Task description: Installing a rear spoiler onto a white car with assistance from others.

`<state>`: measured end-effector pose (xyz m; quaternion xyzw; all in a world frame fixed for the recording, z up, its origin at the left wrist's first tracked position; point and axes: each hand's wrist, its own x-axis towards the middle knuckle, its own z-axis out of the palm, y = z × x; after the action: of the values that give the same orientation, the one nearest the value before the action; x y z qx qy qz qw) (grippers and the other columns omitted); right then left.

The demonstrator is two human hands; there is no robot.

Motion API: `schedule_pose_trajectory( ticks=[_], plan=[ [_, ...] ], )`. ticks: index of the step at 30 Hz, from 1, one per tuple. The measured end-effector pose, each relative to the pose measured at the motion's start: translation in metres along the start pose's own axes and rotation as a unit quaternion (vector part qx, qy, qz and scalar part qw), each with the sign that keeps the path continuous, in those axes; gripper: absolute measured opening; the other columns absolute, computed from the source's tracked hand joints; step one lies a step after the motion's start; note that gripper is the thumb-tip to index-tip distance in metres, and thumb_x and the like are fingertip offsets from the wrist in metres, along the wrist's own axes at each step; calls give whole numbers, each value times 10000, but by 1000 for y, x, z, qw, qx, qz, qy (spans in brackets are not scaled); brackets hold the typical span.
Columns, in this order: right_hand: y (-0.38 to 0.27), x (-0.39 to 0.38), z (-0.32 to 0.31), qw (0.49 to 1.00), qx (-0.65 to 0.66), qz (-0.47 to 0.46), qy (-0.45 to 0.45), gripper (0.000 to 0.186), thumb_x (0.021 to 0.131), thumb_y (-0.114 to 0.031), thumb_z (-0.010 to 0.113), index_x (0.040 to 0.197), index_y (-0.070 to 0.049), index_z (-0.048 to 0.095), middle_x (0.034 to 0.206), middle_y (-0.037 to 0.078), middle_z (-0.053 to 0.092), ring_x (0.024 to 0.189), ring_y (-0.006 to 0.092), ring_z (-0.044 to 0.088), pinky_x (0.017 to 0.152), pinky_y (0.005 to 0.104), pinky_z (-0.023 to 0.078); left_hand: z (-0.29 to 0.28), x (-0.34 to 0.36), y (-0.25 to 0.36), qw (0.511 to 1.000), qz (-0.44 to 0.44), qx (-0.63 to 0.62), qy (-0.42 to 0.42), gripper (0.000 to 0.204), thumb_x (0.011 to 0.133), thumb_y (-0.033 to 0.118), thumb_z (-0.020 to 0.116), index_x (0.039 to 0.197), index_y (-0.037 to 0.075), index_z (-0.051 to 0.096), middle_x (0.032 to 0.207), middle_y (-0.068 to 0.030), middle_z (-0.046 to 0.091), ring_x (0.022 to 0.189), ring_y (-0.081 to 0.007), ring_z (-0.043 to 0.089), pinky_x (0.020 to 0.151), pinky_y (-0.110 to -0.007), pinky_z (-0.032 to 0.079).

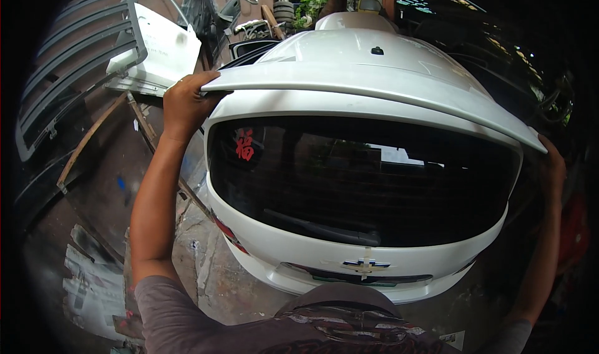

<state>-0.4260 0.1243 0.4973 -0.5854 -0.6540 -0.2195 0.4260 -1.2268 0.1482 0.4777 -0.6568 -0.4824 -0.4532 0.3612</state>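
Above the window [337, 191], left hand [187, 104] and right hand [553, 163] are gripping the spoiler [299, 79]; a slip could be scratching the car [349, 48].

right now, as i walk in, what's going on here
A person's left hand and right hand hold opposite ends of a long white spoiler. It spans the back of a white car, above the dark rear window. Whether it touches the car is hard to tell from this view.

A spoiler [349, 90] is held at its ends by left hand [189, 97] and right hand [552, 160] over a white car [368, 188].
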Motion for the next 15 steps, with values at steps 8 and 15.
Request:
schedule_pose_trajectory(
  ticks=[8,15],
  plan=[
    [37,-35,30,990,-44,-120,66,419,935,12,668,1341,-93,651,1316,148,688,1244,255,652,1069,382,491,20,-38,10,997,61,43,36,371,732,175,830,1097,157,765,1052,-51,764,972,-248,741,822,-372,593],
    [10,-56,55,975,193,61,88,381,984,-213,665,1234,73,662,1210,155,695,1126,229,660,1020,343,484,30,-63,19,994,70,33,72,351,698,82,780,1045,119,749,998,-79,755,999,-274,745,863,-415,593]
  ],
)
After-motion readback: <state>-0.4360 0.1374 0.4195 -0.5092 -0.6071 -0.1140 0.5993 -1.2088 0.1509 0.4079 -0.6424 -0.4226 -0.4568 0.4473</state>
